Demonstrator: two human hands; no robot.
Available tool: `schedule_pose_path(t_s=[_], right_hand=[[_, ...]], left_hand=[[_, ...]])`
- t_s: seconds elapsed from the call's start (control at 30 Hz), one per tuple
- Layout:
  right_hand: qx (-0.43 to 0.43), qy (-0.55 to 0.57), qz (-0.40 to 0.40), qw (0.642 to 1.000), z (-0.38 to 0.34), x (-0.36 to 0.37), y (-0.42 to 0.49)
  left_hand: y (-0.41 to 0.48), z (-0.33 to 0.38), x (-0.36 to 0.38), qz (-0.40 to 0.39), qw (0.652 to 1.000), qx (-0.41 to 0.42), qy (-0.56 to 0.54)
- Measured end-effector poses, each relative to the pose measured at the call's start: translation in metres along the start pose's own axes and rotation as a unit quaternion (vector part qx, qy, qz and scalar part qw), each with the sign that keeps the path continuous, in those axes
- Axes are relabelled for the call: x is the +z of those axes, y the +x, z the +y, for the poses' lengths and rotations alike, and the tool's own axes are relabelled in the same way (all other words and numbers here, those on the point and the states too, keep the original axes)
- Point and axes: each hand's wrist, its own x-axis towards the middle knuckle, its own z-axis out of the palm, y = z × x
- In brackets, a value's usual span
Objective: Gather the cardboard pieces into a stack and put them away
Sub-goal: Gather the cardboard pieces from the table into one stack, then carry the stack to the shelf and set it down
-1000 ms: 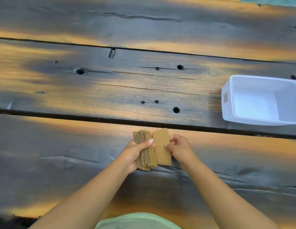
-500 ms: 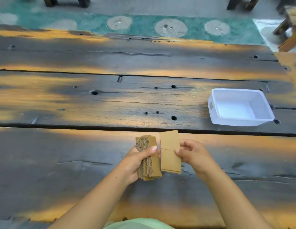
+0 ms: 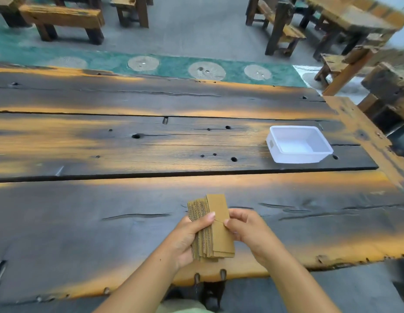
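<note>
A stack of brown corrugated cardboard pieces [image 3: 213,231] stands on edge above the near plank of the dark wooden table [image 3: 106,213]. My left hand [image 3: 188,236] grips the stack from the left, thumb across its front. My right hand [image 3: 244,227] pinches the right edge of the outermost piece, pressed flat against the stack. A white plastic bin [image 3: 298,144] sits open and holds nothing, on the middle plank, far to the right and beyond my hands.
The table's near edge runs just below my hands and its right end lies past the bin. Wooden benches [image 3: 63,16] and another table [image 3: 345,16] stand on the grey floor beyond, with a green patterned strip [image 3: 174,67] along the far table edge.
The single piece held apart in my right hand has closed against the stack in my left hand. The camera has tilted up, showing the room beyond the table.
</note>
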Motion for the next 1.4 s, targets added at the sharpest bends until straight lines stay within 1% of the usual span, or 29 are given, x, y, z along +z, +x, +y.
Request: schedule_pose_path(t_s=[0.13,0.23,0.33,0.43,0.5,0.57,0.67,0.7,0.77,0.83,0.93,1.03,1.1,1.17,1.23,1.37,1.4], right_hand=[[-0.036,-0.04,0.034,0.998,0.005,0.016,-0.024],[-0.061,-0.031,0.041,0.997,0.008,0.014,-0.041],[-0.055,0.023,0.054,0.997,0.013,0.0,-0.054],[-0.011,0.077,0.076,0.994,0.019,-0.02,-0.067],[0.01,0.148,0.086,0.985,0.028,-0.037,-0.078],[0.023,0.259,0.089,0.962,0.038,-0.056,-0.091],[0.04,0.423,0.074,0.902,0.045,-0.089,-0.114],[0.036,0.457,0.071,0.886,0.048,-0.101,-0.124],[0.012,0.494,0.078,0.866,0.06,-0.132,-0.142],[-0.014,0.526,0.097,0.845,0.067,-0.157,-0.161],[-0.062,0.588,0.15,0.793,0.086,-0.2,-0.194],[-0.121,0.625,0.207,0.743,0.104,-0.234,-0.235],[-0.152,0.639,0.238,0.716,0.118,-0.252,-0.259],[-0.166,0.65,0.278,0.688,0.129,-0.267,-0.277],[-0.18,0.66,0.318,0.656,0.145,-0.285,-0.293],[-0.196,0.648,0.397,0.62,0.17,-0.32,-0.316],[-0.208,0.643,0.42,0.605,0.178,-0.331,-0.324]], left_hand=[[-0.014,-0.006,0.0,-0.032,0.999,-0.005,-0.03],[-0.017,-0.011,0.006,-0.049,0.998,-0.011,-0.033],[-0.018,-0.017,0.02,-0.101,0.995,-0.017,-0.016],[-0.013,-0.024,0.042,-0.134,0.991,-0.021,-0.013],[-0.009,-0.03,0.07,-0.148,0.989,0.0,0.021],[0.0,-0.04,0.102,-0.142,0.986,0.037,0.076],[0.014,-0.059,0.154,-0.117,0.971,0.118,0.17],[0.017,-0.067,0.171,-0.117,0.961,0.144,0.207],[0.023,-0.091,0.208,-0.129,0.933,0.192,0.275],[0.022,-0.116,0.242,-0.144,0.913,0.217,0.314],[0.015,-0.157,0.298,-0.205,0.892,0.229,0.331],[0.004,-0.194,0.348,-0.305,0.853,0.243,0.346],[-0.002,-0.214,0.377,-0.368,0.818,0.237,0.373],[-0.005,-0.232,0.401,-0.413,0.791,0.224,0.392],[-0.003,-0.257,0.425,-0.452,0.774,0.197,0.398],[0.01,-0.292,0.463,-0.511,0.749,0.124,0.404],[0.017,-0.3,0.474,-0.522,0.739,0.104,0.413]])
